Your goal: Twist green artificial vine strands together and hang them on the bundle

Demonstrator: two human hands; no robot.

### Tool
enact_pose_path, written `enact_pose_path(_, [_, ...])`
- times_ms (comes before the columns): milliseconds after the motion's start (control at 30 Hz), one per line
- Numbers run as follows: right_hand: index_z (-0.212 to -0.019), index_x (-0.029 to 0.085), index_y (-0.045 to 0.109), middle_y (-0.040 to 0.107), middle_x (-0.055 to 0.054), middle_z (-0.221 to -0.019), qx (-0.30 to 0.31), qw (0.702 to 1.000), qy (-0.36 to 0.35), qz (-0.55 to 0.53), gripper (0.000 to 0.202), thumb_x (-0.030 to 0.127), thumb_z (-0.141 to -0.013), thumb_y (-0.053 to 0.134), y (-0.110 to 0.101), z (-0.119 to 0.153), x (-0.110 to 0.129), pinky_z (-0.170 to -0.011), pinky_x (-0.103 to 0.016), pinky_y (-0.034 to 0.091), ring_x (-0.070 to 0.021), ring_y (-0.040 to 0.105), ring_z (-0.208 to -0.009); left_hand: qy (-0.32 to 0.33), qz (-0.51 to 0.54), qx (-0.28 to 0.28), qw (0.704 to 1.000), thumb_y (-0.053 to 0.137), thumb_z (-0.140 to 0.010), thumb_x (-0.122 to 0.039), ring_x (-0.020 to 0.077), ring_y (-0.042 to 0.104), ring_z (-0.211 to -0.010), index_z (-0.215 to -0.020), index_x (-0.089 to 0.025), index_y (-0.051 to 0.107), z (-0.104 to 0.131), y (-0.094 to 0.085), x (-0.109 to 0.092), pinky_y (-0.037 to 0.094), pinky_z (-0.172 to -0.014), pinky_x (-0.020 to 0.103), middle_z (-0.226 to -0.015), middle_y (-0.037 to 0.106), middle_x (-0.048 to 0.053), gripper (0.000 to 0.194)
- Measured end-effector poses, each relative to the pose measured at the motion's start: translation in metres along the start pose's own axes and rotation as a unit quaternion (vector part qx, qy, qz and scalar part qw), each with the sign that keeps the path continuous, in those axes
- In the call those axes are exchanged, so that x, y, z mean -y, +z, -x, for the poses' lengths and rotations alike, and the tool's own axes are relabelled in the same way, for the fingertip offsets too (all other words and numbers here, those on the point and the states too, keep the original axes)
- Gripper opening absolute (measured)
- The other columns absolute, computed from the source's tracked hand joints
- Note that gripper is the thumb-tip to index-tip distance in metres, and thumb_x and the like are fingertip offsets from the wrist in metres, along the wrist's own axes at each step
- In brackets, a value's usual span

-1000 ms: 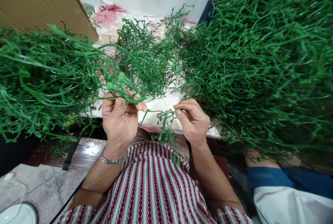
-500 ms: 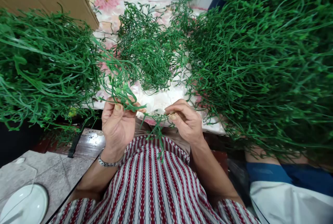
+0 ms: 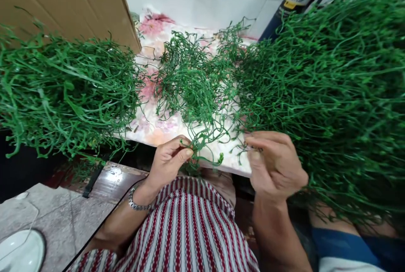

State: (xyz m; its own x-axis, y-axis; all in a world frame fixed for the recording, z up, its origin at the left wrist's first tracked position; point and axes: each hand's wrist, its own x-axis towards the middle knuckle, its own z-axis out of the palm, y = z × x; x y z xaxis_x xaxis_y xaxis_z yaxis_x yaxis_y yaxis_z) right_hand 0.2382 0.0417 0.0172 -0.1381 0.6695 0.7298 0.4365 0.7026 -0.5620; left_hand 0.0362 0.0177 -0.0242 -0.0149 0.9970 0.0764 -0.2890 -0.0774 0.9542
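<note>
My left hand (image 3: 172,158) is closed, thumb and forefinger pinching a small bunch of thin green plant stems (image 3: 202,143) that look like plastic. Their curled ends reach out over the table edge and hang toward my lap. Off to the right, my right hand (image 3: 275,164) is closed in a pinch beside the large pile of green stems (image 3: 329,95). A thin green stem (image 3: 241,147) shows at its fingertips; the inside of the grip is hidden. A looser, tangled heap of stems (image 3: 196,82) lies on the table ahead of both hands.
Another pile of stems (image 3: 69,95) is at the left, before a cardboard box (image 3: 85,6). A flower-patterned cloth (image 3: 158,130) covers the table. A dark blue tube (image 3: 292,6) leans by the tiled wall. Someone's blue-clad leg (image 3: 341,246) is at lower right.
My right hand has moved right, away from the left hand and toward the large pile. My left hand has shifted right, and its bunch now points right. The view has tilted up slightly.
</note>
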Motion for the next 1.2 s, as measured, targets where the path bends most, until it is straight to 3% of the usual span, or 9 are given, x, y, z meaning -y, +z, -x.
enact_pose_path(133, [-0.105, 0.018, 0.062, 0.061, -0.009, -0.106, 0.159, 0.981, -0.106, -0.009, 0.03, 0.021, -0.075, 0.064, 0.0, -0.006, 0.009, -0.085, -0.042, 0.048, -0.0236, 0.057, -0.098, -0.011, -0.032, -0.003, 0.999, 0.064, -0.077, -0.029, 0.0079, 0.046, -0.057, -0.071, -0.016, 0.061, 0.003, -0.002, 0.002, 0.039, -0.053, 0.019, -0.063, 0.05, -0.002, 0.015])
enact_pose_path(267, [-0.114, 0.015, 0.057, 0.056, -0.015, -0.118, 0.242, 0.963, -0.113, 0.023, 0.044, 0.03, -0.074, 0.068, 0.009, 0.003, 0.006, -0.091, -0.047, 0.045, -0.0274, 0.053, -0.108, -0.04, -0.045, 0.023, 0.998, 0.063, -0.078, -0.031, 0.0087, 0.045, -0.059, -0.072, -0.015, 0.061, 0.004, -0.002, -0.001, 0.037, -0.054, 0.02, -0.065, 0.05, -0.001, 0.017])
enact_pose_path(367, [-0.108, 0.013, 0.06, 0.06, -0.014, -0.11, 0.234, 0.968, -0.082, -0.02, 0.038, 0.032, -0.076, 0.065, 0.008, 0.009, 0.001, -0.085, -0.045, 0.047, -0.0253, 0.056, -0.101, -0.038, -0.08, 0.048, 0.995, 0.061, -0.079, -0.028, 0.0092, 0.044, -0.061, -0.07, -0.015, 0.06, 0.004, -0.001, -0.003, 0.036, -0.056, 0.02, -0.067, 0.049, 0.0, 0.016])
enact_pose_path(567, [-0.1, 0.016, 0.065, 0.063, -0.008, -0.096, 0.075, 0.997, 0.009, -0.008, 0.024, 0.013, -0.077, 0.059, -0.002, -0.003, -0.001, -0.079, -0.036, 0.049, -0.0193, 0.059, -0.091, 0.049, -0.166, 0.11, 0.979, 0.057, -0.082, -0.018, 0.0112, 0.045, -0.066, -0.071, -0.016, 0.057, 0.001, -0.005, -0.006, 0.035, -0.061, 0.024, -0.067, 0.048, 0.0, 0.012])
enact_pose_path(733, [-0.108, 0.017, 0.062, 0.061, -0.009, -0.108, 0.182, 0.978, 0.081, -0.066, 0.027, 0.019, -0.082, 0.055, 0.003, -0.006, -0.008, -0.09, -0.04, 0.045, -0.0215, 0.056, -0.104, 0.087, -0.178, 0.138, 0.97, 0.055, -0.082, -0.011, 0.0114, 0.046, -0.067, -0.074, -0.017, 0.058, 0.002, -0.009, -0.006, 0.035, -0.063, 0.024, -0.068, 0.05, 0.0, 0.01])
enact_pose_path(800, [-0.106, 0.018, 0.063, 0.061, -0.009, -0.109, 0.185, 0.973, 0.084, -0.106, 0.025, 0.02, -0.083, 0.053, 0.002, -0.004, -0.011, -0.089, -0.041, 0.046, -0.0219, 0.056, -0.103, 0.084, -0.169, 0.133, 0.973, 0.055, -0.082, -0.011, 0.0112, 0.046, -0.067, -0.075, -0.017, 0.059, 0.002, -0.01, -0.006, 0.035, -0.063, 0.024, -0.068, 0.05, 0.0, 0.01])
enact_pose_path(967, [-0.097, 0.021, 0.066, 0.065, -0.006, -0.094, 0.049, 0.993, 0.045, -0.1, 0.023, 0.015, -0.081, 0.052, -0.01, -0.001, -0.001, -0.079, -0.04, 0.049, -0.0209, 0.06, -0.089, 0.054, -0.149, 0.121, 0.98, 0.055, -0.083, -0.015, 0.0118, 0.045, -0.066, -0.074, -0.016, 0.06, 0.003, -0.011, -0.006, 0.033, -0.062, 0.025, -0.068, 0.05, 0.001, 0.01])
enact_pose_path(1033, [-0.097, 0.021, 0.066, 0.065, -0.005, -0.091, 0.067, 0.996, -0.002, -0.059, 0.021, 0.017, -0.078, 0.056, -0.013, -0.002, 0.007, -0.078, -0.04, 0.05, -0.021, 0.06, -0.087, 0.043, -0.149, 0.118, 0.981, 0.055, -0.083, -0.017, 0.012, 0.045, -0.066, -0.073, -0.015, 0.061, 0.003, -0.01, -0.006, 0.033, -0.061, 0.025, -0.069, 0.05, 0.001, 0.011])
enact_pose_path(1200, [-0.094, 0.022, 0.064, 0.065, -0.004, -0.098, 0.218, 0.97, -0.064, 0.083, 0.018, 0.025, -0.077, 0.064, 0.001, 0.002, 0.008, -0.086, -0.043, 0.045, -0.023, 0.055, -0.097, 0.024, -0.148, 0.135, 0.979, 0.055, -0.083, -0.021, 0.0123, 0.046, -0.066, -0.073, -0.015, 0.061, 0.004, -0.005, -0.007, 0.035, -0.061, 0.025, -0.068, 0.05, 0.002, 0.013])
